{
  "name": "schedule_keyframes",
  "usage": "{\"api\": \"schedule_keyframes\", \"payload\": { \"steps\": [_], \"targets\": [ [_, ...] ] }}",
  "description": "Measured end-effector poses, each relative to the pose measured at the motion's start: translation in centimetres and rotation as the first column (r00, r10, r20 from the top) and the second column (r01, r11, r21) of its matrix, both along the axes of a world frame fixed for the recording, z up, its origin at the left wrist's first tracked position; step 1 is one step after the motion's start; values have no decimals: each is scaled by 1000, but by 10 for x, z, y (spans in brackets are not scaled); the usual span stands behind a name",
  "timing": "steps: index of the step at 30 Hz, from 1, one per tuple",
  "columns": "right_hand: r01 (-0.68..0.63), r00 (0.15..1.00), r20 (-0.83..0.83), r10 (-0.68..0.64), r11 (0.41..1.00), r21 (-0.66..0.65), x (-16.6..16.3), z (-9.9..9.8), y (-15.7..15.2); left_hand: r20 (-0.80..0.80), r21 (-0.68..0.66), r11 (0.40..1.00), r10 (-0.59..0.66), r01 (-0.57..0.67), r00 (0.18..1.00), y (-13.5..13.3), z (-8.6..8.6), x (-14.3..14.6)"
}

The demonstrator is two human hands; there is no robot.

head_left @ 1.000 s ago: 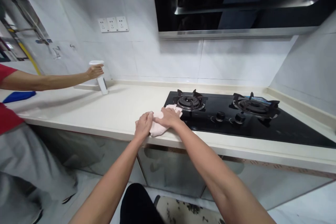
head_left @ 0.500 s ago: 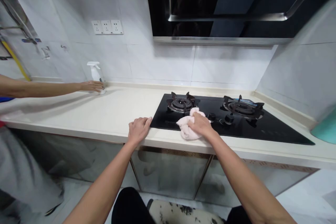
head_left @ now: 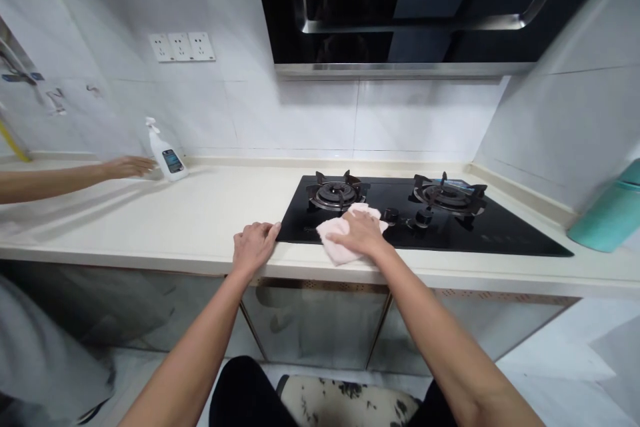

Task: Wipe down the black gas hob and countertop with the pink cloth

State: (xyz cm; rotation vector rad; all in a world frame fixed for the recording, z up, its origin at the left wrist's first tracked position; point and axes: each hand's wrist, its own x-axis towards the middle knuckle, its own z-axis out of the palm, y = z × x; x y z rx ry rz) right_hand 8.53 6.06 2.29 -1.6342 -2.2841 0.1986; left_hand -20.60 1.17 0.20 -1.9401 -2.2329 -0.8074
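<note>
Under my right hand, a pale pink cloth is pressed flat across the front edge of the black gas hob and the counter lip. The fingers hold it down just in front of the left burner, left of the control knobs. My left hand rests on the white countertop beside the hob's front left corner, holding nothing, its fingers lying on the surface and the thumb out to the side.
A white spray bottle stands by the back wall, with another person's hand close to its left. Overhead hangs the black range hood. The right burner is farther along the hob. A teal container is at far right.
The cloth went from bunched to spread flat under my right hand. The other person's hand has moved left off the spray bottle, which has turned. The view has shifted slightly right.
</note>
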Motion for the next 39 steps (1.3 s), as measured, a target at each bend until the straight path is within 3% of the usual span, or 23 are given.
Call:
{"api": "schedule_keyframes", "payload": {
  "steps": [4,9,13,16,20,23,25,27,30,32,36,39],
  "targets": [
    [-193,978,-56,201,972,132,4,-12,-30,-37,-18,1000,21,-22,999,0,1,0],
    [-132,972,-164,166,971,201,54,-21,-47,-76,-19,1000,1,-3,997,0,1,-4],
    [50,985,-175,-6,967,251,137,-36,-51,-69,-14,1000,-7,6,998,0,1,-3],
    [276,957,-153,-247,938,210,218,-46,-48,-55,-20,1000,-14,13,998,-1,0,-1],
    [563,826,-91,-556,809,172,314,-47,-34,-48,2,1000,-31,31,998,-2,-3,1],
    [676,734,-61,-677,718,169,340,-46,-28,-25,33,999,-24,25,999,-2,-5,2],
    [676,731,-54,-680,712,191,325,-46,-29,-2,52,999,-16,16,1000,-1,-6,3],
    [597,797,-57,-602,769,229,287,-48,-35,19,58,998,-8,7,1000,0,-5,5],
    [345,938,-68,-341,887,306,200,-49,-47,33,49,999,-4,3,999,-1,-3,7],
    [157,987,-78,-138,922,354,134,-47,-53,30,33,999,-14,13,999,-2,-2,7],
    [-115,984,-88,154,931,347,14,-37,-62,25,9,1000,-13,13,1000,-3,0,6],
    [-337,933,3,361,868,364,-56,-33,-71,54,-14,1000,15,-14,998,-1,2,1]
  ]
}}
